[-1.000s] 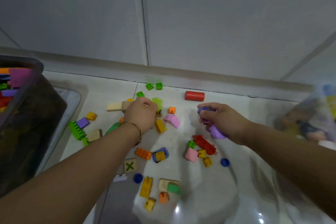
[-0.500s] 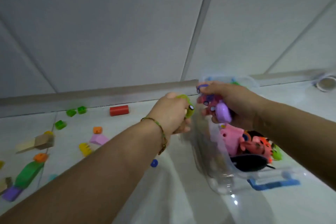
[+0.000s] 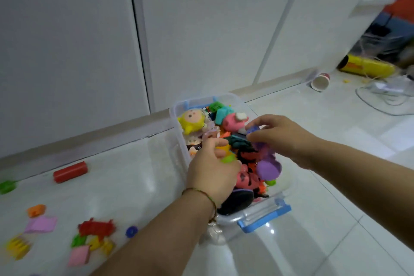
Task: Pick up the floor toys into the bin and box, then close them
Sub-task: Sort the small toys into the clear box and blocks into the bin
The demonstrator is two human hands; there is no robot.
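Left hand (image 3: 212, 170) curled round a green toy (image 3: 228, 159), right hand (image 3: 284, 139) pinching a blue piece (image 3: 253, 129), both over the open box (image 3: 177, 119) at centre, blocks (image 3: 96, 228) strewn near left.

The box (image 3: 201, 98) sits on the floor (image 3: 336, 208) at frame centre, close before the wall (image 3: 201, 29), filled with toys (image 3: 192, 122), the left hand (image 3: 212, 175) and right hand (image 3: 284, 139) over it side by side, loose blocks (image 3: 94, 228) at lower left, a tipped cup (image 3: 320, 82) at upper right.
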